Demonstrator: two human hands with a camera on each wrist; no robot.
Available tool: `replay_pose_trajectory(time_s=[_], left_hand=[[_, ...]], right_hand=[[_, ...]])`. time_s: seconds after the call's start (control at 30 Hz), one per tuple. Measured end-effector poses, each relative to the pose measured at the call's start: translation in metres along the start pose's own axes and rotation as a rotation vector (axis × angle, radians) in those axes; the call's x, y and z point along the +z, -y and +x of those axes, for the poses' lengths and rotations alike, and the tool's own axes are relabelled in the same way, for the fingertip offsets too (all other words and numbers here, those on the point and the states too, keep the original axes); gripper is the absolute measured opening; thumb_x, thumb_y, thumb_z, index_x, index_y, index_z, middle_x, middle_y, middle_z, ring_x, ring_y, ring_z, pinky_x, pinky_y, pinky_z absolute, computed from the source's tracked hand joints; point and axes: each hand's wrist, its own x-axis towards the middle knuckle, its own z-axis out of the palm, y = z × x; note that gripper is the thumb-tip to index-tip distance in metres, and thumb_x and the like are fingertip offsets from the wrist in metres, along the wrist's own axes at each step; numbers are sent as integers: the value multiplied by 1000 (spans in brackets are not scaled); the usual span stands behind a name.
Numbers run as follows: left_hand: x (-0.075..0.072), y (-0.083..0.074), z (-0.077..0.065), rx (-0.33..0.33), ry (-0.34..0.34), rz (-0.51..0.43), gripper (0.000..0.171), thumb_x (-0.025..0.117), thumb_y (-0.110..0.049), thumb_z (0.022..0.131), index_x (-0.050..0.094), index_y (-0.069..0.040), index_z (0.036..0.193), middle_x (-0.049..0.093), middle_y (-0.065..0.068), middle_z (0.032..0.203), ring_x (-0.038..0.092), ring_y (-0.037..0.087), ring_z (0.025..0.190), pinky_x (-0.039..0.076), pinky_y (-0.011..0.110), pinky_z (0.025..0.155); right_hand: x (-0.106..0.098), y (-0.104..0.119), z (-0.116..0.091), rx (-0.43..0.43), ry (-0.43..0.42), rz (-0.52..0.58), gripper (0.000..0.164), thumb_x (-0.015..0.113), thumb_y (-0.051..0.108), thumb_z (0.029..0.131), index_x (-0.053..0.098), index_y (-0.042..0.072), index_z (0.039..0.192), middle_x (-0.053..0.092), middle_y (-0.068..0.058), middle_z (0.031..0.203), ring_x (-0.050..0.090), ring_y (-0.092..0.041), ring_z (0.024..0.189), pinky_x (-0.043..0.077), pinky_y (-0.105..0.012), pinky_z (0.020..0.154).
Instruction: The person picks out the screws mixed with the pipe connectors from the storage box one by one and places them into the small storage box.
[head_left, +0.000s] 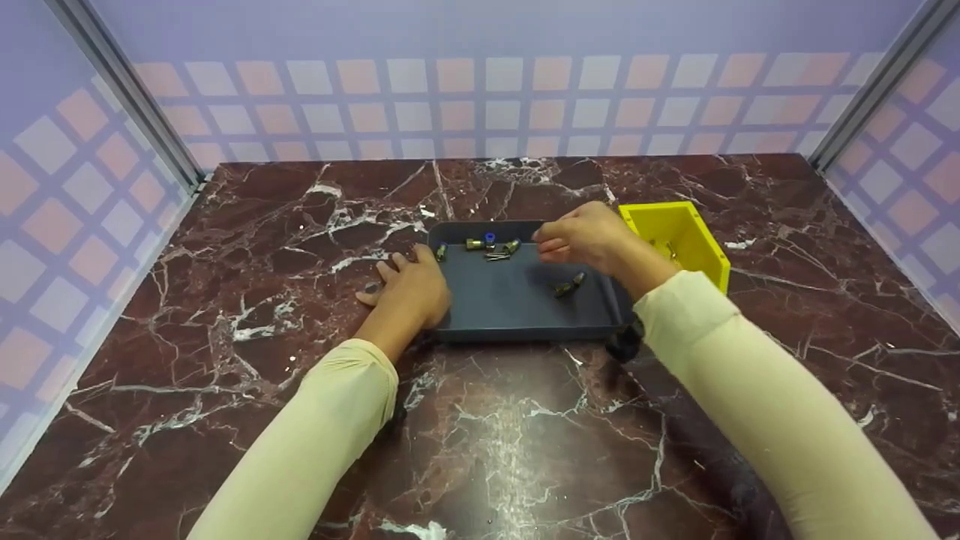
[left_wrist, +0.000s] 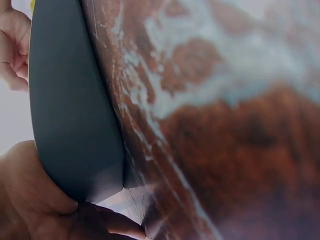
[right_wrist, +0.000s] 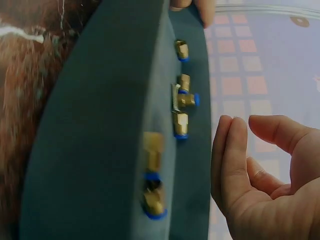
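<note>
A dark grey tray [head_left: 510, 304] lies on the marbled table. My left hand [head_left: 415, 289] rests against its left side, fingers spread. Over the right rear of the tray hovers my right hand [head_left: 585, 238]; in the right wrist view a small gap shows between thumb and fingertips [right_wrist: 235, 122], with nothing seen in it. Several brass push-in fittings with blue collars sit in the tray: a group [head_left: 480, 244] along the back, one [head_left: 441, 253] at the left, and a pair [head_left: 570, 286] nearer the right front. Small screw-like pieces [head_left: 497, 256] lie beside the back group.
A yellow bin [head_left: 709, 251] stands just right of the tray, behind my right forearm, with small brass-coloured pieces [head_left: 664, 249] inside. Tiled-pattern walls [head_left: 502, 112] enclose the table at the back and both sides.
</note>
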Motion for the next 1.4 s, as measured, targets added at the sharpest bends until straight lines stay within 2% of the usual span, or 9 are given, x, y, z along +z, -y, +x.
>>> replay_pose_trajectory(time_s=[0.07,0.23,0.4,0.67,0.93,1.03,1.17,1.27,1.4], left_hand=[[0,1,0,2,-3,-2,80,48,-20,101,-1,-8,164,2,33,167,-4,55,154,6,90,104],[1,1,-1,2,-8,-8,77,45,-18,102,0,-7,163,4,33,167,-3,55,154,7,90,104],[2,0,-2,7,-18,-13,77,45,-17,101,1,-8,163,4,33,167,-3,55,154,6,90,104],[1,-2,0,1,1,3,80,48,-17,101,0,-9,164,4,32,168,-3,54,154,7,89,104],[-1,-2,1,-21,26,17,85,51,-14,99,-4,-10,164,0,31,168,-6,54,154,8,89,105],[-1,-2,1,-20,19,8,86,53,-14,98,-3,-10,164,1,31,168,-5,53,155,7,89,105],[0,-1,0,-17,13,5,84,51,-16,99,-2,-10,164,2,31,168,-5,53,155,7,89,105],[0,-2,0,-15,9,6,82,50,-16,100,-1,-9,164,2,32,168,-5,53,155,7,89,105],[1,-1,1,-17,3,2,82,50,-14,99,0,-10,164,2,32,168,-4,54,155,7,89,105]], right_hand=[[6,-3,4,17,-1,-4,24,69,-4,91,67,-18,110,61,-33,131,73,-21,78,63,-29,76],[19,-9,13,58,0,19,32,70,-3,90,65,-20,117,65,-30,127,72,-20,76,63,-29,74],[26,-13,19,79,-7,41,36,71,0,92,64,-18,122,72,-23,111,70,-17,70,63,-29,71],[33,-16,30,128,-84,32,25,76,0,87,66,-11,109,68,-11,74,68,-17,59,63,-30,70],[44,-11,34,130,-203,-137,49,83,7,83,59,-7,123,70,-10,84,71,-13,56,64,-33,74],[50,-11,37,116,-262,-231,51,87,11,81,60,-7,120,69,-6,73,69,-12,50,63,-31,69],[57,-12,41,101,-350,-435,57,92,23,76,64,-8,114,64,-1,56,65,-10,43,62,-27,60],[61,-12,42,92,-391,-574,64,95,30,72,65,-7,116,66,-4,63,63,-7,41,59,-23,56],[62,-11,41,91,-401,-687,67,97,31,68,67,-6,116,73,-12,85,59,-5,41,55,-19,51]])
